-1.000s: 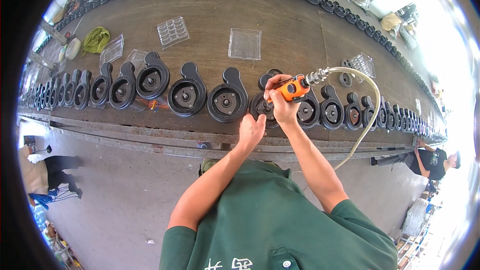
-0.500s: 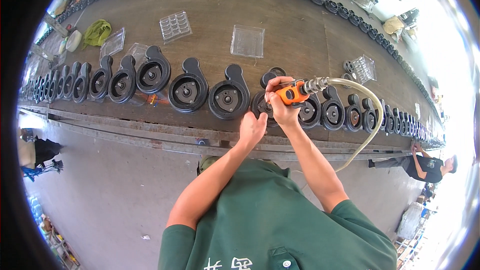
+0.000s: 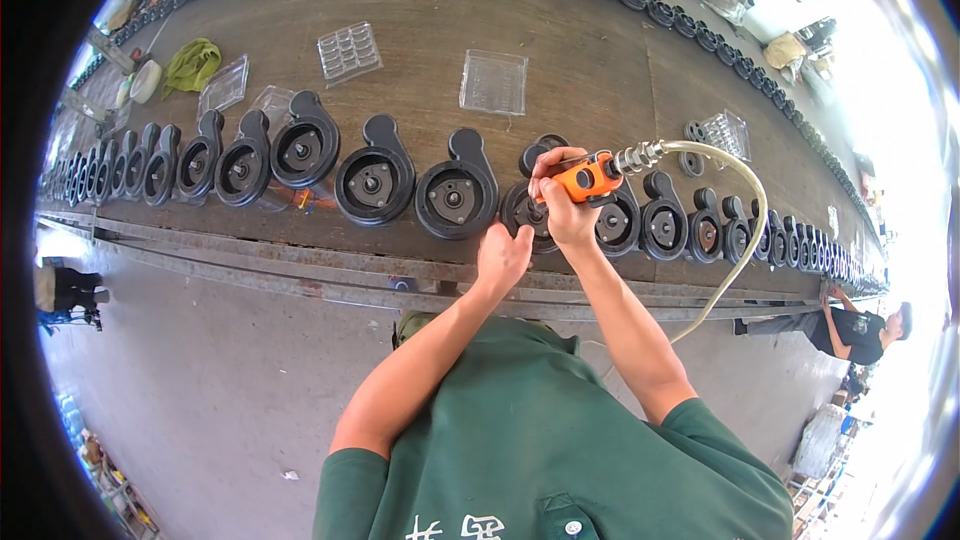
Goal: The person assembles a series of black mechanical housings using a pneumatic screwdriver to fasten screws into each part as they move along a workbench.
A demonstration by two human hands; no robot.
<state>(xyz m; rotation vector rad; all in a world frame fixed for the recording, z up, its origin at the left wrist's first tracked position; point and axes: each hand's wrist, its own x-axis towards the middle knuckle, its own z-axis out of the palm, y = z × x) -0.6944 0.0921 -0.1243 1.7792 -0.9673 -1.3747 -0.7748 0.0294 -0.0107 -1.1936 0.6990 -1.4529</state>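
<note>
An orange pneumatic driver (image 3: 585,180) is gripped in the right hand (image 3: 562,208), whose fingers are wrapped closed around its body, and it is held down over a black round housing (image 3: 524,212) that sits near the front edge of the long wooden counter (image 3: 420,50). The left hand (image 3: 503,255) is laid against the near rim of that same housing, fingers loosely curled and not clamped on anything that can be made out. The tool tip and the fastener beneath it are hidden by the right hand, so alignment cannot be confirmed. If the bit is seated off-centre, it could be thrown out of the fastener and the housing face scored, or the left fingers, resting just beside the work point, could be struck. The housing is steadied only by light pressure; under torque it could be spun or pushed toward the metal rail (image 3: 300,265) at the counter's edge and knocked against the neighbouring housing (image 3: 456,195). The pale air hose (image 3: 745,230) is looped wide over the housings to the right and down past the edge; should it be snagged on one of them, the tool could be tugged sideways and the row of parts disturbed.
</note>
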